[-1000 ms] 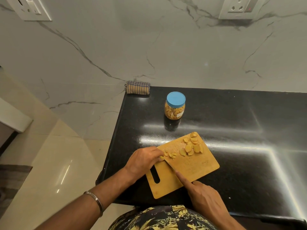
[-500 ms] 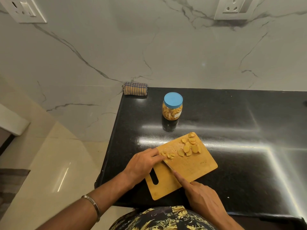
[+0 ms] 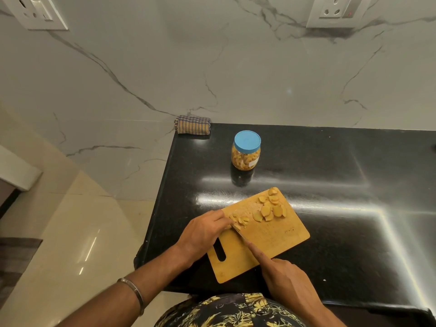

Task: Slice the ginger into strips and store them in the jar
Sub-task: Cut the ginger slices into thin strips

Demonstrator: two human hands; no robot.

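Legible text: none.
Jar [image 3: 246, 151]: small white label low on its side, too small to read.
Board [image 3: 278, 234]: faint dark mark near its right edge, right of the fingers [image 3: 221, 217], not legible.
Wall sockets [image 3: 335, 10]: one red dot, no lettering that can be made out.

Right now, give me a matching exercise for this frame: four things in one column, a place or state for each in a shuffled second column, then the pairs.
1. jar
2. folded cloth
3. ginger slices
4. knife

A. piled at the cutting board's far corner
B. held in the right hand, blade beside the left hand
C. closed with a blue lid
D. at the counter's back left corner

Pairs: 1-C, 2-D, 3-A, 4-B
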